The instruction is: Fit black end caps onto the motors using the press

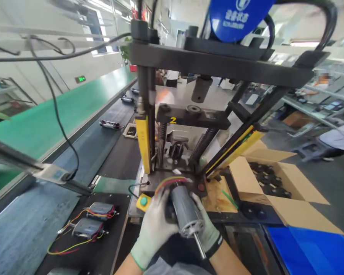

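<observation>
A grey cylindrical motor [186, 208] with a long shaft pointing down and right is between my gloved hands. My left hand [157, 225] grips its left side along with a dark round part that is mostly hidden. My right hand [208, 229] is closed round the motor's right side. Red and yellow wires arch over the motor's top end. Just beyond stands a black press [193, 118] marked with a yellow 2, with a dark part [176, 151] in its lower fixture.
Motors with wires [87, 228] lie on the black surface at the left. A conveyor [94, 147] carries more motors. On the right are an open cardboard box [240, 183] of black parts and a blue sheet [312, 252]. A yellow button box [143, 202] is beside my left hand.
</observation>
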Tool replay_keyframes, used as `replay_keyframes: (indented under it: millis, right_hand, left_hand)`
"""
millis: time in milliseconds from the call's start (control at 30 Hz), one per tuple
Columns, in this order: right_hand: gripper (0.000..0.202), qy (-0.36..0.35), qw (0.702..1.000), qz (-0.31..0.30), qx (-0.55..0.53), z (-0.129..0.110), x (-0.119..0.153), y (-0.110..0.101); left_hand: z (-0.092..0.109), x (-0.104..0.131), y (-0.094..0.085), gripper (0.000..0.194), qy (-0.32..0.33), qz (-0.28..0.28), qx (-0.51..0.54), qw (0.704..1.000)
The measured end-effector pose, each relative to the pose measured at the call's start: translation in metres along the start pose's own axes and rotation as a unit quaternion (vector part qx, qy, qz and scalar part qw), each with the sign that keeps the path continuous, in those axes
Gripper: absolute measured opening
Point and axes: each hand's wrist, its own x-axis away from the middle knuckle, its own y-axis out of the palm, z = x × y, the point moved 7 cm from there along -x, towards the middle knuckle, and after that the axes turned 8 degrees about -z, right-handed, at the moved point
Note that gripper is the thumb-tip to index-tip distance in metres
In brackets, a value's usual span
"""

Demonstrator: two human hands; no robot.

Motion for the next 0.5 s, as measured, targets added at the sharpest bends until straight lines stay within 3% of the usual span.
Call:
replay_keyframes:
  millis: [33,100,267,500]
  right_hand:
    - [0.042,0.005,1.000,0.019,-0.022,-0.016,-0.013,-0.008]
    - [0.042,0.011,0.997,0.043,-0.062,-0.046,-0.043,-0.019]
    - [0.029,0.058,0.987,0.073,-0.133,-0.088,-0.113,-0.024]
    - [0.034,0.065,0.983,0.062,-0.159,-0.107,-0.152,-0.019]
  left_hand:
    - [-0.014,-0.013,0.007,0.105,-0.069,0.012,0.013,0.997]
    - [-0.030,-0.041,0.022,0.096,-0.140,0.000,0.045,0.989]
    - [-0.050,-0.102,0.038,0.064,-0.158,0.001,0.048,0.986]
    - [-0.064,-0.127,0.053,0.043,-0.170,0.043,0.102,0.979]
